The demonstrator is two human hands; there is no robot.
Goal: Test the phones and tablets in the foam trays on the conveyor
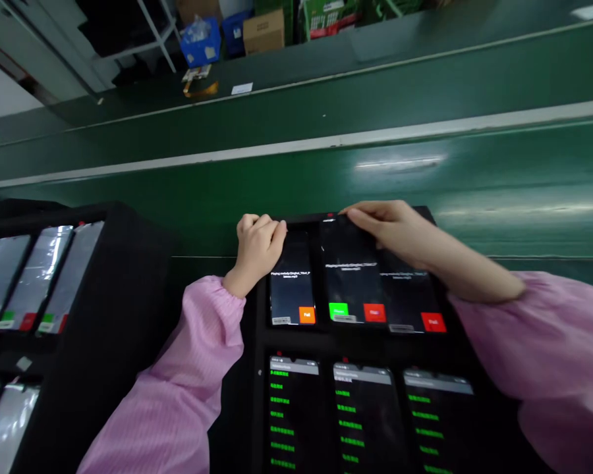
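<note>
A black tray (296,339) holds smartphones in two rows of three. My left hand (259,247) is closed, its fingers curled over the tray's upper left corner, beside the left phone (291,280), which has an orange button. With thumb and fingers, my right hand (388,224) pinches the top right corner of the middle phone (350,283). That phone looks slightly raised from its slot and shows a green and a red button. My right hand and wrist partly cover the right phone (410,296). Green text lists fill the lower phones, such as the lower left one (294,408).
Another black tray (128,263) with several phones stands at the left. Beyond the trays runs a green conveyor surface (277,184) with a pale rail (257,153). A blue bin (201,46) and a cardboard box (263,33) are at the back.
</note>
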